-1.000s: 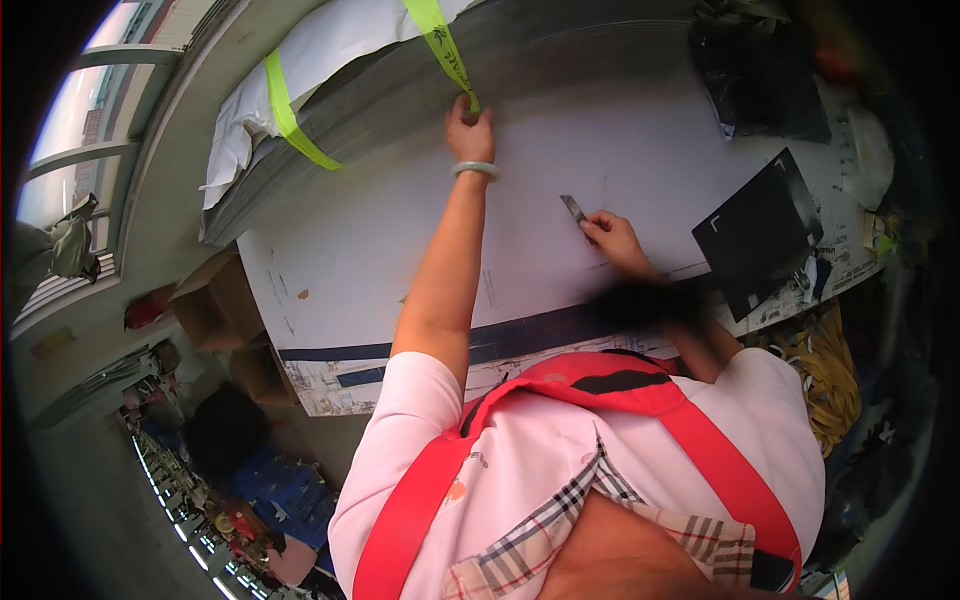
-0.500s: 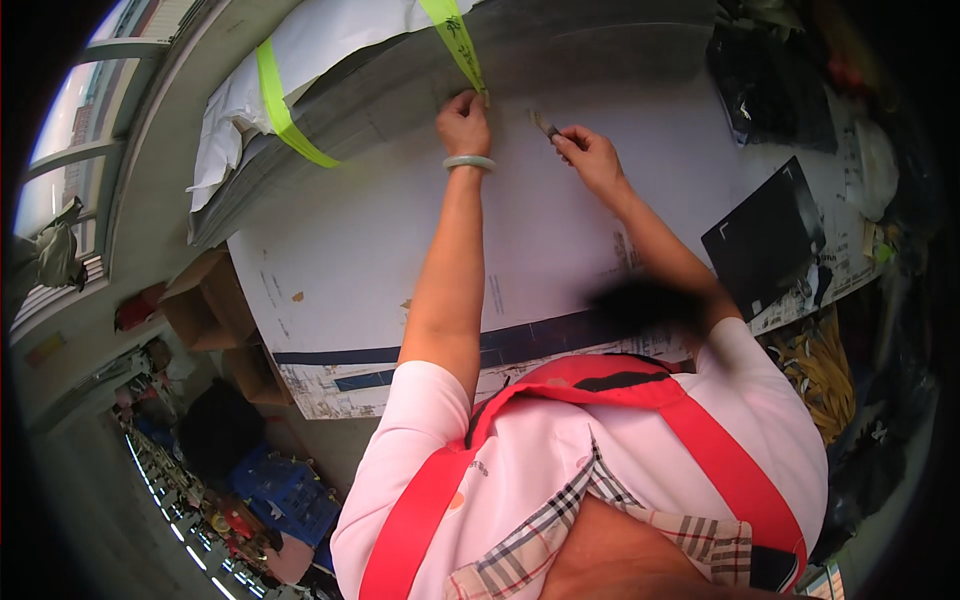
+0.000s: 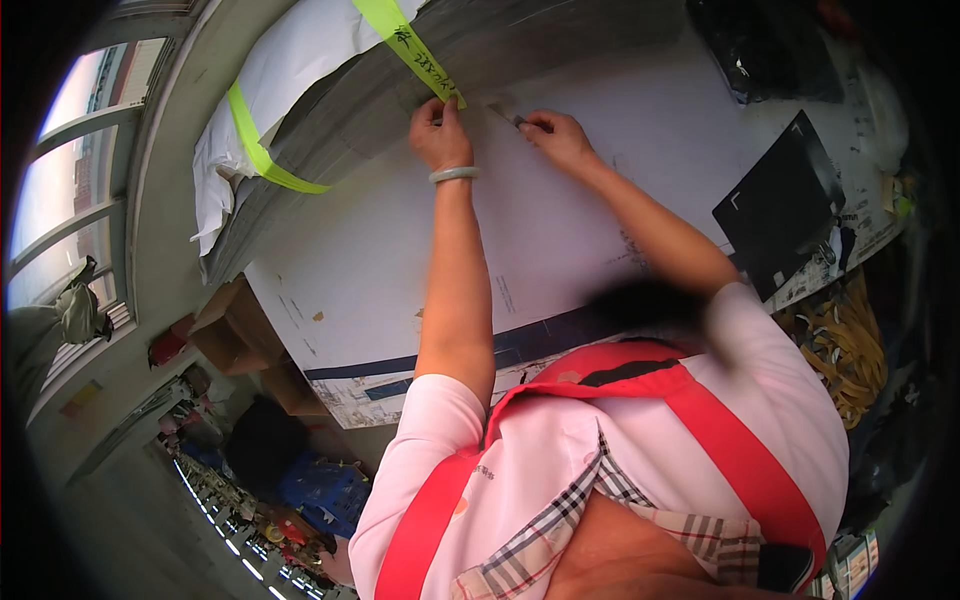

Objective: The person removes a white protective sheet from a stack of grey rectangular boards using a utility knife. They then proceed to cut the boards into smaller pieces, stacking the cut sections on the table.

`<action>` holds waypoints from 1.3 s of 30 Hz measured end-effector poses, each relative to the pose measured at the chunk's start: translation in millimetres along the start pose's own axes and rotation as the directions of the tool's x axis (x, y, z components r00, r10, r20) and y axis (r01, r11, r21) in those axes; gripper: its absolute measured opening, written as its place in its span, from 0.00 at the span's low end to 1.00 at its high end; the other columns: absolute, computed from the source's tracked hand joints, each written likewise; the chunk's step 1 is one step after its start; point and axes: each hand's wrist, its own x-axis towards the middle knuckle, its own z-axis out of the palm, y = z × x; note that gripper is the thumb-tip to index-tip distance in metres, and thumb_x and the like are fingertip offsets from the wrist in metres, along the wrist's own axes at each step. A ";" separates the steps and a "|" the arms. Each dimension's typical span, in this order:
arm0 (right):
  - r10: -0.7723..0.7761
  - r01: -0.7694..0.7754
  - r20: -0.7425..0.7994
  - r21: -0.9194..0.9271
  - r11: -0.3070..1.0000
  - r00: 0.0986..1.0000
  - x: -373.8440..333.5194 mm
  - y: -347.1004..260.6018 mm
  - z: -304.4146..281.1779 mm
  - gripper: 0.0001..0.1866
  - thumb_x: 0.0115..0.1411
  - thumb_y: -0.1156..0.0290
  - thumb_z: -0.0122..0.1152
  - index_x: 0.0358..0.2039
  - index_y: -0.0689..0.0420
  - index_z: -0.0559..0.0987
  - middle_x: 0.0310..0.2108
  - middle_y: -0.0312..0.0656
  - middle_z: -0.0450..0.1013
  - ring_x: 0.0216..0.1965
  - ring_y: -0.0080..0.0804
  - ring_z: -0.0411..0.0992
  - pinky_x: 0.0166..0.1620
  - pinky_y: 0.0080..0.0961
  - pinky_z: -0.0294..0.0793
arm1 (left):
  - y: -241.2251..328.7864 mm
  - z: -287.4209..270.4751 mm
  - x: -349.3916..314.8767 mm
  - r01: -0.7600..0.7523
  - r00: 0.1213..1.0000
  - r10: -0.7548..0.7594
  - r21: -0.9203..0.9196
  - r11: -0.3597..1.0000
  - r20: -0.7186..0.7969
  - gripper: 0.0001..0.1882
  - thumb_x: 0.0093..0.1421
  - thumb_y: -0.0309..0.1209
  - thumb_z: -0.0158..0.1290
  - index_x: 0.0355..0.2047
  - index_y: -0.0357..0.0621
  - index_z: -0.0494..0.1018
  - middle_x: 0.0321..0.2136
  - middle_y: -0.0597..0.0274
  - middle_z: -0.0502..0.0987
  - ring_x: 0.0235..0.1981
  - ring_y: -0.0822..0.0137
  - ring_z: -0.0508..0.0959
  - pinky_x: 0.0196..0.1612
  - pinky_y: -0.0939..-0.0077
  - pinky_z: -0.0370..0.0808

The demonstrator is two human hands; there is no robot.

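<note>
My left hand [image 3: 441, 137] is closed, its fingertips pinching the lower end of a bright yellow-green strip [image 3: 405, 50] with dark handwriting. The strip runs down over a stack of grey sheets [image 3: 350, 115] at the far side of the table. A little to the right, my right hand [image 3: 562, 142] is closed on a small, thin, greyish tool [image 3: 508, 114] that points toward the left hand. Its exact kind is too small to make out. Tool and strip appear apart.
White wrapping [image 3: 290, 75] covers the stack, crossed by a second yellow-green strip [image 3: 255, 150]. On the white tabletop [image 3: 370, 260], a black sheet [image 3: 785, 205] lies at the right, with a black plastic bag [image 3: 765, 55] beyond. Cardboard boxes [image 3: 235, 330] stand left of the table.
The view has shifted somewhat, so the scene sits differently. My right hand and its tool are slightly closer to the stack. The left hand still pinches the strip's end.
</note>
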 end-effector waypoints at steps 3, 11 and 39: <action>-0.020 0.019 -0.030 -0.014 1.000 0.999 4.3 3.3 -16.7 0.14 0.56 0.62 0.58 0.36 0.60 0.77 0.29 0.39 0.75 0.31 0.28 0.71 0.38 0.25 0.69 | 25.6 4.7 -6.0 0.277 0.960 -0.269 -0.153 0.948 0.073 0.08 0.51 0.27 0.58 0.28 0.33 0.75 0.24 0.60 0.77 0.25 0.69 0.75 0.30 0.74 0.71; -0.169 0.167 -0.051 -0.043 0.985 0.984 13.3 -20.2 -3.3 0.14 0.58 0.62 0.56 0.37 0.59 0.77 0.31 0.41 0.75 0.34 0.31 0.72 0.40 0.26 0.69 | 19.4 1.9 -6.6 0.111 0.990 -0.107 -0.039 0.993 0.094 0.12 0.52 0.29 0.60 0.32 0.31 0.76 0.23 0.59 0.77 0.26 0.71 0.74 0.33 0.79 0.70; -0.206 0.208 -0.086 0.015 0.978 0.975 24.0 -18.3 0.2 0.15 0.58 0.61 0.53 0.40 0.57 0.78 0.34 0.44 0.75 0.37 0.38 0.72 0.43 0.30 0.70 | 66.2 -34.9 79.7 -0.982 0.055 0.317 0.109 -0.155 0.947 0.13 0.50 0.28 0.49 0.37 0.48 0.75 0.38 0.67 0.68 0.42 0.68 0.68 0.50 0.74 0.63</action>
